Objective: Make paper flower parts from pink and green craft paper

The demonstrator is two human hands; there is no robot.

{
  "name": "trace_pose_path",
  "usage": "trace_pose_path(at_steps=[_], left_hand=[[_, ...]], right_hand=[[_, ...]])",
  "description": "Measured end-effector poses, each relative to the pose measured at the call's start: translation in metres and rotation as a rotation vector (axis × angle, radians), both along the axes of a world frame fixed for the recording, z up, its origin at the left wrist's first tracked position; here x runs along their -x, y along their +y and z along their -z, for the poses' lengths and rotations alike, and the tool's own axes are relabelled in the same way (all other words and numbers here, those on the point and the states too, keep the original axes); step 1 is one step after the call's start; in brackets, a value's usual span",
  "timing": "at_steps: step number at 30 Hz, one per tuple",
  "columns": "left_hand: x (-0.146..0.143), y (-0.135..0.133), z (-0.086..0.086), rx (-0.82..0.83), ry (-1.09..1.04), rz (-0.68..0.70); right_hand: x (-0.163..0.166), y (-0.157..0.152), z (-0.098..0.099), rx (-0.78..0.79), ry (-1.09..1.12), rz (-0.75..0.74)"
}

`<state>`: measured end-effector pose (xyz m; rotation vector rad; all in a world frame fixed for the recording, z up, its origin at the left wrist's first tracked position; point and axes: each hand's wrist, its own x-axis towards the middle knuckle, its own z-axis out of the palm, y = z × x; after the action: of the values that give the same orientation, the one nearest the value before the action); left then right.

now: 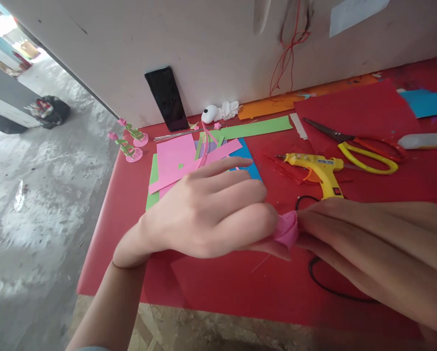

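Observation:
A small piece of folded pink paper (pixel 287 230) is held up between my two hands, over the front part of the red table. My left hand (pixel 211 212) has its fingers curled and pinches the paper's left side between thumb and forefinger. From the right, my right hand (pixel 364 234) closes its fingertips on the paper's other end. Part of the paper is hidden by the fingers. Just beyond my right hand lies a yellow glue gun (pixel 318 168). Pink paper sheets (pixel 174 158) and strips lie behind my left hand.
Scissors (pixel 357 148) with yellow and red handles lie at right. A phone (pixel 167 97) leans on the wall near two paper flowers (pixel 132 155) on round bases. A black cable (pixel 328 285) loops under my right hand. The red table's (pixel 104 234) edge is at left.

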<state>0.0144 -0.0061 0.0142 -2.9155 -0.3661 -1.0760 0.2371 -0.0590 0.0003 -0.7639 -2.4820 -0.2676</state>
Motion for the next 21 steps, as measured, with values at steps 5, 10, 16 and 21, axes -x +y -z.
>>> trace_pose_path(at_steps=[5, 10, 16, 21], left_hand=[[-0.0015, 0.0017, -0.0013, -0.105, 0.067, -0.011], [-0.0026, -0.0015, -0.0011, -0.091, 0.076, -0.028], [-0.0021, -0.0013, -0.0009, -0.098, 0.107, -0.059], [-0.0031, 0.0012, 0.0002, -0.146, 0.091, -0.088]], right_hand=[[0.0053, 0.0039, -0.0025, 0.015, 0.036, 0.038], [0.0085, 0.0026, -0.0002, 0.019, 0.064, 0.09], [0.0056, 0.0005, -0.0012, 0.025, 0.075, 0.114], [0.0052, -0.0001, -0.0011, 0.021, 0.047, 0.13]])
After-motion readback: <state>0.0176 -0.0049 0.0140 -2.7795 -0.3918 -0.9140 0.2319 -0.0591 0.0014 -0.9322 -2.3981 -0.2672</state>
